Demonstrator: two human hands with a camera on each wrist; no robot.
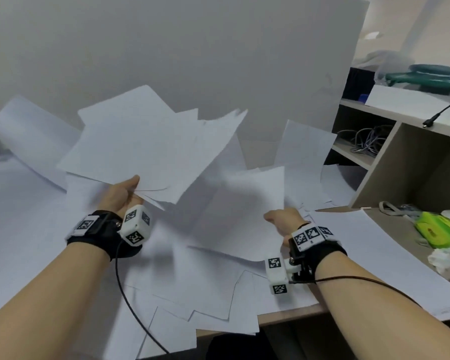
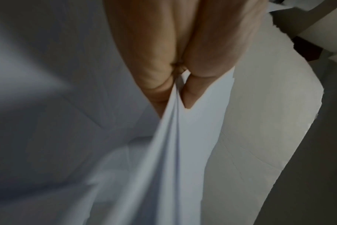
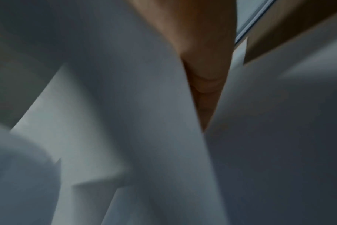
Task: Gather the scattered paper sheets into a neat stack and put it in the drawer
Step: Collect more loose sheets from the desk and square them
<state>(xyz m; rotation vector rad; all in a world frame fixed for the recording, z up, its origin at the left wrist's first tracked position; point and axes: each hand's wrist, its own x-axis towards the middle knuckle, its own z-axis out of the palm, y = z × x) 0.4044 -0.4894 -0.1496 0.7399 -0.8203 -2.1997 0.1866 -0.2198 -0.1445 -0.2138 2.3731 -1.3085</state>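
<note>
Over the desk (image 1: 291, 311), we lift loose paper sheets (image 1: 151, 144).
L hand (image 1: 121, 194) raised, fingers (image 2: 198, 73) pinching the sheets' edge; R hand (image 1: 283, 219) low w/ another sheet (image 1: 247, 203), finger state unclear.

White sheets (image 1: 198, 289) lie scattered, overlapping — some overhang the tabletop (image 1: 291, 313) edge. A fanned bunch (image 1: 151, 146) is raised — another sheet (image 1: 247, 203) lifted beside it.

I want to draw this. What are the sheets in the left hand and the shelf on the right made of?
Sheets in the left hand: thin white paper, matte; they bend, fan out and crease where pinched. Shelf unit: looks like beige board with a smooth matte coating, flat panels with straight edges; whether wood or laminate cannot be told.
</note>
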